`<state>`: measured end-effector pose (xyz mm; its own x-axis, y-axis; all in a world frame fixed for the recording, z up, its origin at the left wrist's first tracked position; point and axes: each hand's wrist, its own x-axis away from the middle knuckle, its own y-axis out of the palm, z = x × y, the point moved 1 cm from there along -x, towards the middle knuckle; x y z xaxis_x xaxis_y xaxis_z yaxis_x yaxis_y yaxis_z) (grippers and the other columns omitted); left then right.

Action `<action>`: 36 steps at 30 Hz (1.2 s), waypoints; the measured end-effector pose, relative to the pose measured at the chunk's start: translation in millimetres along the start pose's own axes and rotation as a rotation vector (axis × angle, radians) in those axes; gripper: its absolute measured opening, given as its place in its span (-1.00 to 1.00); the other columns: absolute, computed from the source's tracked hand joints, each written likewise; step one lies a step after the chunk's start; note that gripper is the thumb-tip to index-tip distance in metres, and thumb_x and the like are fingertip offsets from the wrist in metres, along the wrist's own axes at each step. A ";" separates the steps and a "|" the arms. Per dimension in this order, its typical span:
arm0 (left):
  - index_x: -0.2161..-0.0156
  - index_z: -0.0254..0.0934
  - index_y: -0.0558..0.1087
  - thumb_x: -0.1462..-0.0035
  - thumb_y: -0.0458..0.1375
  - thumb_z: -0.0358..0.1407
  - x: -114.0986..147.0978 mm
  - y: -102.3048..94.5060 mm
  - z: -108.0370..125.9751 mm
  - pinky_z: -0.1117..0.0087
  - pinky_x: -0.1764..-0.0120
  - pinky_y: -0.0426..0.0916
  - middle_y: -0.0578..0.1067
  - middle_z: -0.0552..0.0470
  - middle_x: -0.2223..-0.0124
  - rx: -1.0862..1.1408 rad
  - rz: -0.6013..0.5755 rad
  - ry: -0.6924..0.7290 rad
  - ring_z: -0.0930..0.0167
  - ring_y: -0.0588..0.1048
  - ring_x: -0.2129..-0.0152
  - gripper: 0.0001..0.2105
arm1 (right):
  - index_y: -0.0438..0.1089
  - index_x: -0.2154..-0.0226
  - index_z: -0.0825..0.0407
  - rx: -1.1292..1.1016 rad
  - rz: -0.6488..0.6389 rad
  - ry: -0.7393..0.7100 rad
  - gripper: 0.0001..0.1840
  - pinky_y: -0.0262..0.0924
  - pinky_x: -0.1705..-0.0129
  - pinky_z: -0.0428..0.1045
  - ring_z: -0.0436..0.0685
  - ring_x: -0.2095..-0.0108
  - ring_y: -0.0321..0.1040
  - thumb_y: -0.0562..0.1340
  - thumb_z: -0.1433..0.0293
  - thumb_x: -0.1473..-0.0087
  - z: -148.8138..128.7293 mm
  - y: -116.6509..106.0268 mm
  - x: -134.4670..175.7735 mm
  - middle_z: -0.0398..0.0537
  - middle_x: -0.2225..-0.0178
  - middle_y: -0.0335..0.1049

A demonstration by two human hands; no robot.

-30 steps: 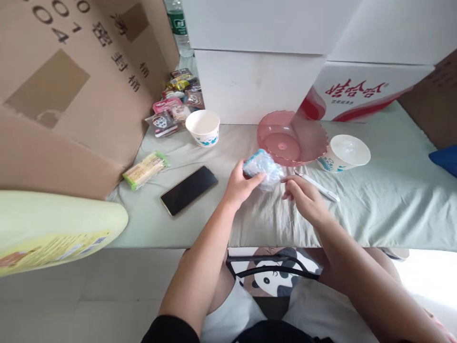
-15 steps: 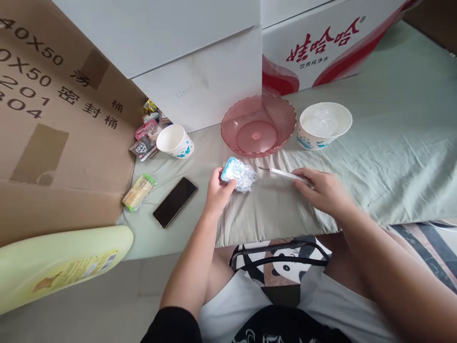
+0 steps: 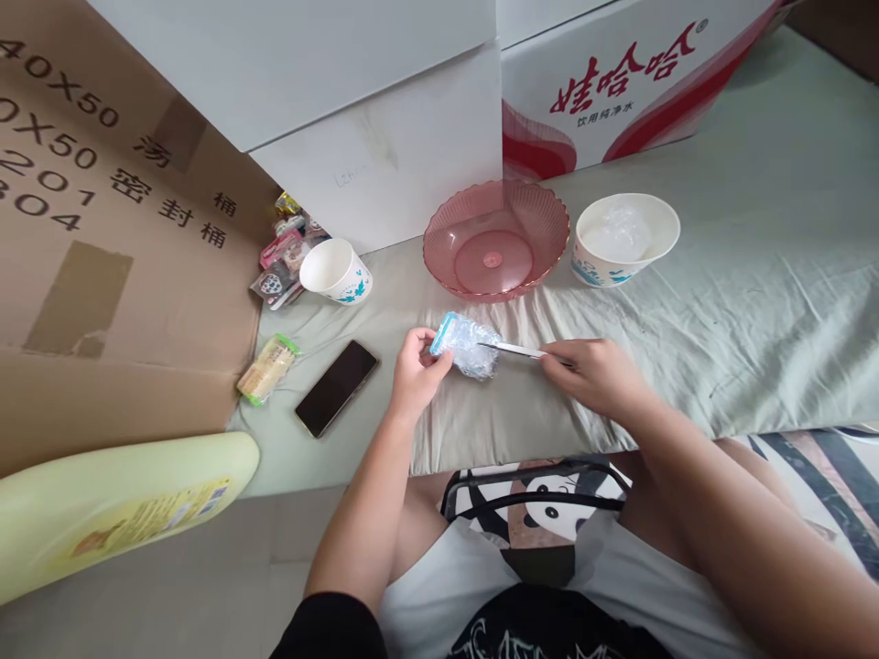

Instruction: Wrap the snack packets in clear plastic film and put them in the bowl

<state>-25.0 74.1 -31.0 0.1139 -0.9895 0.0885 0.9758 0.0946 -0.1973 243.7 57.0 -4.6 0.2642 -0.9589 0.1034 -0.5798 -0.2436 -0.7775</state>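
Observation:
In the head view, my left hand [image 3: 418, 371] grips the blue-edged end of a small packet wrapped in clear, crinkled plastic [image 3: 471, 346]. What lies inside the wrapping I cannot make out. Closed around a thin white-handled knife [image 3: 516, 350], my right hand [image 3: 591, 373] points its blade left. The blade's tip is at the packet's right part; whether it has pierced the plastic is not clear. Behind the packet stands a pink, see-through fluted bowl [image 3: 494, 261]. A white paper cup [image 3: 604, 261] to its right has crumpled clear plastic in it.
Another paper cup [image 3: 336, 272] stands at left, near several small packages [image 3: 278, 275]. A phone [image 3: 336, 389] and a green-ended snack packet [image 3: 267, 369] lie on the cloth. White cartons [image 3: 385, 156], a brown box [image 3: 157, 293] and a pale green bottle [image 3: 130, 494] border the space.
My right hand has moved left with the knife, bringing its tip from beside the packet onto it. My left hand and the packet have shifted slightly right and toward me.

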 end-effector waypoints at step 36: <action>0.36 -0.23 0.41 0.08 0.26 -0.19 -0.5 -11.4 19.6 0.50 0.53 0.21 0.38 0.15 0.49 0.340 0.120 -0.165 0.53 0.33 0.61 -0.80 | 0.53 0.34 -0.05 -0.289 0.397 -0.359 -0.78 0.43 0.15 0.09 0.15 0.22 0.53 0.20 0.54 -0.09 -5.4 35.0 -6.0 -0.02 0.18 0.56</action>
<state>-32.5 75.6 -9.6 0.2321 -0.9412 0.2455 0.9568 0.2663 0.1162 217.6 53.4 -29.0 0.1994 -0.8877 -0.4151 -0.8599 0.0446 -0.5085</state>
